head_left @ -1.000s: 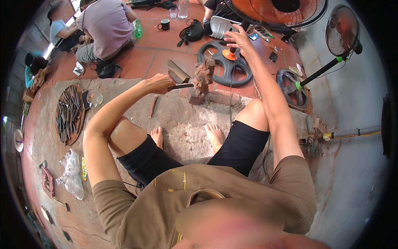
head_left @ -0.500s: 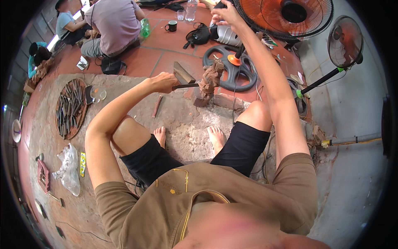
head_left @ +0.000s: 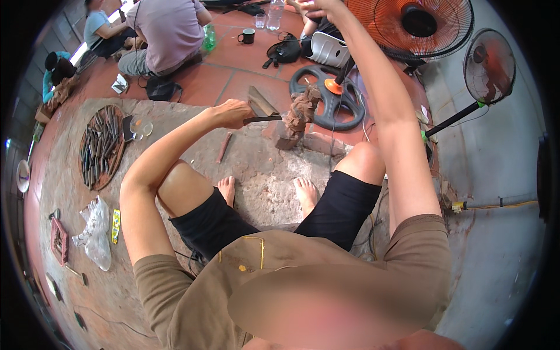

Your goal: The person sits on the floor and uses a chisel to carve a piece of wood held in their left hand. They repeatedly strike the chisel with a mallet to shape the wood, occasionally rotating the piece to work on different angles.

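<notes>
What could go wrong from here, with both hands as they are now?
The dark tool in the left hand points at the brown sculpted piece, so a slip might gouge it. The right hand is raised near the large orange fan; a careless swing could perhaps knock it.

At frame left we have tools (head_left: pixel 99 146) in a basket (head_left: pixel 111 172), a plastic bag (head_left: pixel 99 236) below it; at upper centre, a clay piece (head_left: pixel 301 109) above a block (head_left: pixel 286 140); at upper right, a fan (head_left: pixel 420 23) left of a second fan (head_left: pixel 492 67)

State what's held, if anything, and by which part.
The left hand grips a dark tool by its left end; for the right hand, partly cropped, I cannot tell.
</notes>
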